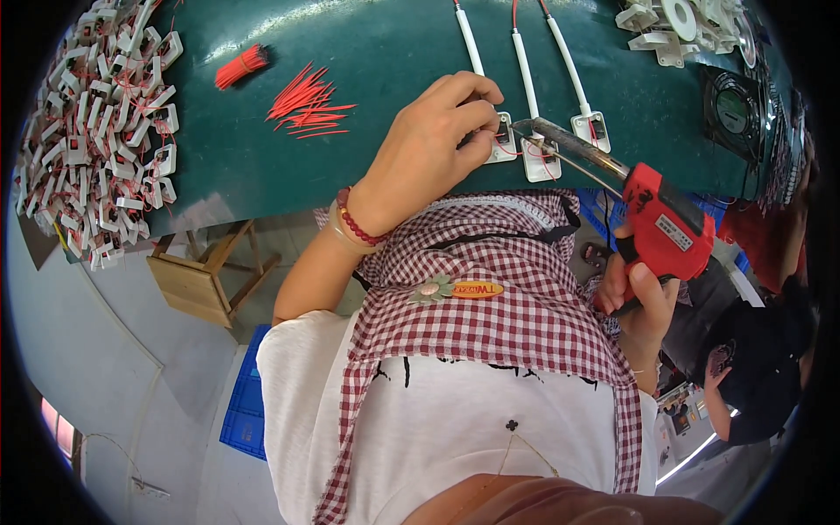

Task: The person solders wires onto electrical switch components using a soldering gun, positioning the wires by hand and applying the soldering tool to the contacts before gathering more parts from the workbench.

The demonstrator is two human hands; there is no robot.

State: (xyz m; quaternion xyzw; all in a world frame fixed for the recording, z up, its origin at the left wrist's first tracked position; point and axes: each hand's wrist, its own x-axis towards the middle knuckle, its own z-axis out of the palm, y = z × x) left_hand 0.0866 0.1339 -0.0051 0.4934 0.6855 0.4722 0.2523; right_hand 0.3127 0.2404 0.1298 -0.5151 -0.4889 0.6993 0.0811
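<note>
My right hand [643, 302] is wrapped round the handle of a red soldering gun [669, 223]. Its long metal barrel points up and left, and the tip is at the small white housings. My left hand [442, 131] is curled with its fingers pinched beside the left white housing [502, 140]; what they hold is hidden. The middle housing [541, 162], with thin red wires, lies under the soldering gun's tip. To its right rests another white housing [591, 131]. Each of the three has a white tube running away from me with a red wire at its far end.
A pile of wired white housings [96, 131] covers the left end of the green table [350, 35]. Loose red wires [311, 101] and a tied red bundle [241, 66] lie nearer. White plastic parts [678, 26] and a black fan [733, 107] are at right. Another person [757, 372] is at lower right.
</note>
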